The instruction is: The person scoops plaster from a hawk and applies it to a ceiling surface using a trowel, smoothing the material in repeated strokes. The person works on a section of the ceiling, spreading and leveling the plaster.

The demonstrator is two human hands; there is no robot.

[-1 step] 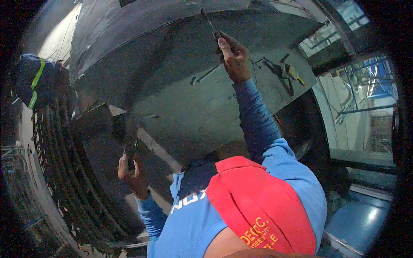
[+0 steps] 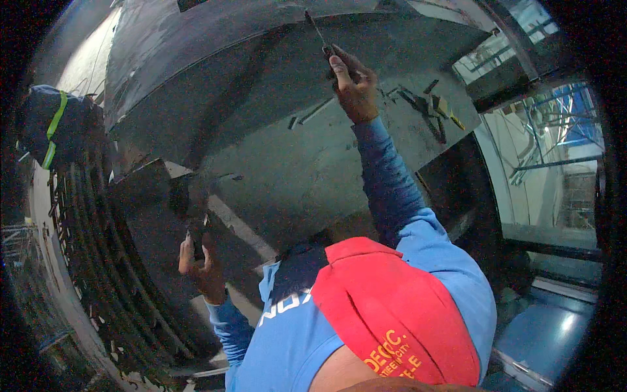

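My right hand (image 2: pixel 357 95) reaches far out over a wide grey surface (image 2: pixel 294 157). Its fingers are closed round the dark handle of a slim tool with a thin metal shaft (image 2: pixel 317 29), whose dark end points up and away; its exact kind is unclear. Nearer and to the left, my left hand (image 2: pixel 201 264) has thumb and finger closed on a dark object (image 2: pixel 198 242), too shadowed to name. A broad dark shape (image 2: pixel 186 195) lies just beyond that hand; I cannot tell whether the two are joined.
Right of my right hand lie several dark hand tools (image 2: pixel 424 112) and a yellow-marked one (image 2: pixel 448 112). A narrow bar-like tool (image 2: pixel 312 114) lies left of it. Dark clothing with a bright yellow-green stripe (image 2: pixel 55 127) is at far left, above long dark ridges (image 2: pixel 98 261). Scaffolding (image 2: pixel 548 130) shows at right.
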